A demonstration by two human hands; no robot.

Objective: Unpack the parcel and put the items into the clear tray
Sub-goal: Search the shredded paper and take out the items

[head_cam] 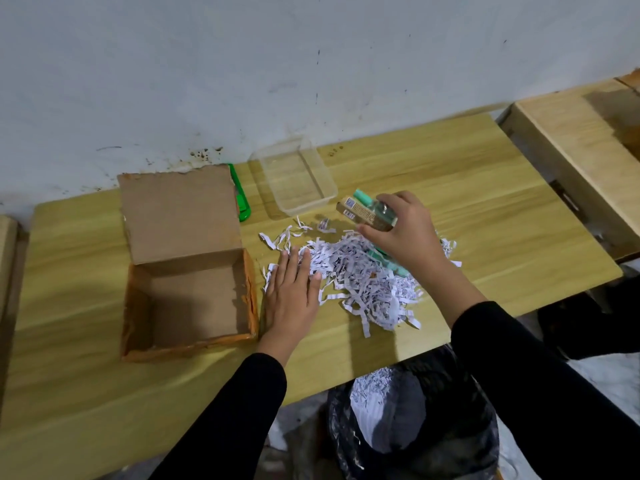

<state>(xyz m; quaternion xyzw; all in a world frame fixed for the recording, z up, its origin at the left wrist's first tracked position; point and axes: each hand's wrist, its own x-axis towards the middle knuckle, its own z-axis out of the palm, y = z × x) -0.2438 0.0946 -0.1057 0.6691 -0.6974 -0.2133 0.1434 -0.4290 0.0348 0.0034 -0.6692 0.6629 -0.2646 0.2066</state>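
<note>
I had the cardboard box (pixel 188 299) open on the wooden table (pixel 450 188), lid flap thrown back, and as far as I could see its inside was bare. The shredded paper filling (pixel 360 275) lay heaped on the table to the right of the box, so the emptying part looked done. The clear tray (pixel 320 197) stood behind the heap, near the wall, and nothing was in it yet.

My right hand (pixel 401 233) was curled around a small bundle of items above the far edge of the heap, just short of the tray's near corner: a flat tan packet (pixel 356 211) with a printed label, a glassy clear piece (pixel 382 211) against it, and a pale green cap or tube (pixel 362 196) poking out behind. The packet's long axis ran from my palm up and to the left, its free end aimed at the tray. My left hand (pixel 292 289) lay flat, fingers spread, pressing the left side of the shreds.

I judged the job roughly half over: the bundle had to go into the tray, and another green item (pixel 398 270) showed half buried in the paper beneath my right wrist, so the heap wanted searching. A green tool (pixel 242 202) lay beside the box lid; I couldn't tell what it was.
</note>
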